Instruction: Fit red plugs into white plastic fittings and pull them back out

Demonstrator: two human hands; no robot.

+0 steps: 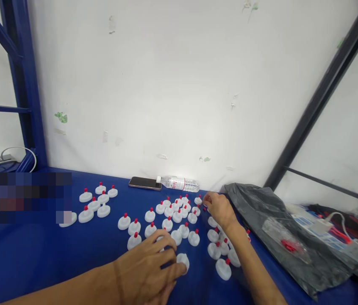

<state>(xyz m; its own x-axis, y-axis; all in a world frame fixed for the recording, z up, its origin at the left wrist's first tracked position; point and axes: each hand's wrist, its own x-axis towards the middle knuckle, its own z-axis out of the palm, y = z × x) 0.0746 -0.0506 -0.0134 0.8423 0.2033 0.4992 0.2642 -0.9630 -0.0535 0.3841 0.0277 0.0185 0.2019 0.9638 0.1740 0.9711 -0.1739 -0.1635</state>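
The left hand (148,264) curves low over the blue table (92,250), fingers bent and parted, its thumb at the edge of a white lid (184,260) with a bare nozzle (gripped or not, I cannot tell). Farther off, the right hand (220,208) has thumb and fingertips drawn together near a small red piece (204,209), anything pinched being hidden. Red-tipped white lids (167,224) stand between and around both hands.
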